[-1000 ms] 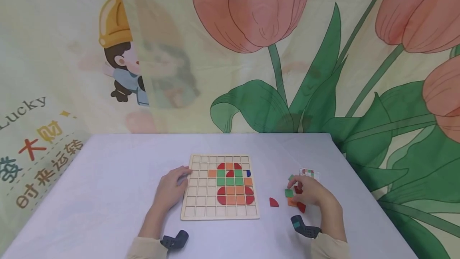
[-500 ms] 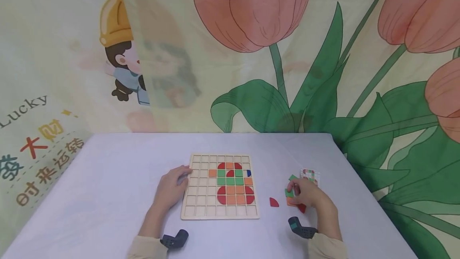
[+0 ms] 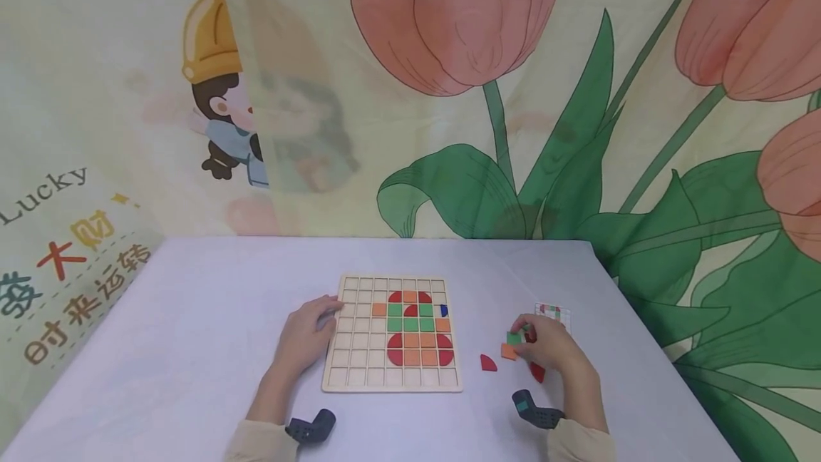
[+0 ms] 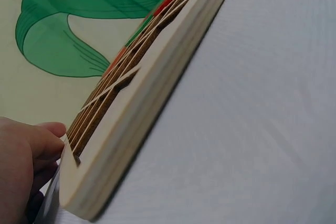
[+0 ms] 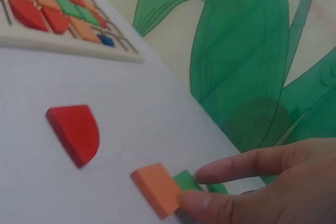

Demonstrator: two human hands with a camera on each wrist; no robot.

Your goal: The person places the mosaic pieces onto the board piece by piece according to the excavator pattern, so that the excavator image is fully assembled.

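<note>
A wooden grid board (image 3: 393,385) lies on the table with red, orange, green and blue tiles set in its cells. My left hand (image 3: 306,334) rests at its left side, fingertips right at the edge; the left wrist view shows the fingers (image 4: 50,137) by the board's corner. On the right, my right hand (image 3: 548,344) is over a small group of loose tiles. Its thumb touches an orange square tile (image 5: 157,187), and the index fingertip is at a green tile (image 5: 185,181). Thumb and index stand apart. Red tiles (image 3: 537,373) are partly hidden under this hand.
A red quarter-circle tile (image 3: 489,363) lies alone between the board and the loose tiles. Behind the right hand is a small pattern card (image 3: 559,311), partly covered. A printed cloth (image 3: 308,91) hangs behind the table's far edge.
The orange tile has slid a little left, away from the red tiles, with my right hand moving along. The green tile has shifted slightly too. My left hand and the board have stayed put.
</note>
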